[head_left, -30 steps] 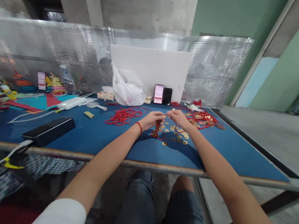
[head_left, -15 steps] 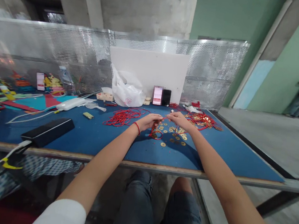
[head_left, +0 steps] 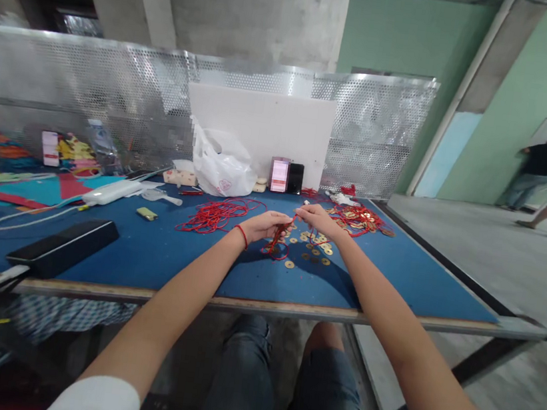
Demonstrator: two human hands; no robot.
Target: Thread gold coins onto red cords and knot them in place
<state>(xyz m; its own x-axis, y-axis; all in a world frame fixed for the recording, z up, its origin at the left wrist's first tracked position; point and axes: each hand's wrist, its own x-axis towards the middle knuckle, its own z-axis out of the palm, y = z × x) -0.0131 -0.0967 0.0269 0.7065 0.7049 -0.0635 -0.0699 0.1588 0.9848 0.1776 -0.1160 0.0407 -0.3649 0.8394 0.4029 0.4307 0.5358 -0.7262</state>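
Hands, the left hand (head_left: 267, 224) and the right hand (head_left: 316, 217), meet near the middle of the frame, each narrowed to a pinch on a thin red cord (head_left: 294, 219). The cord lies directly between the fingertips, bridging the small gap from one hand to the other. Under the left hand hangs a reddish bundle (head_left: 278, 233), its details too small to make out, and a loop of cord curls just below it. A red bracelet (head_left: 242, 235) circles the left wrist.

Beneath the right hand, gold coins (head_left: 289, 264) with holes lie scattered over the blue tabletop (head_left: 424, 289). Left of the hands is a loose red cord pile (head_left: 212, 216); to their right, a heap of red cord and coins (head_left: 366, 222). Farther back, around the frame's center, a white plastic bag (head_left: 227, 171) sits near two upright phones (head_left: 280, 176) in front of a white board (head_left: 264, 120). A black box (head_left: 63, 248) lies at lower left. At the right of the frame, two people (head_left: 544, 160) are beyond the tabletop.
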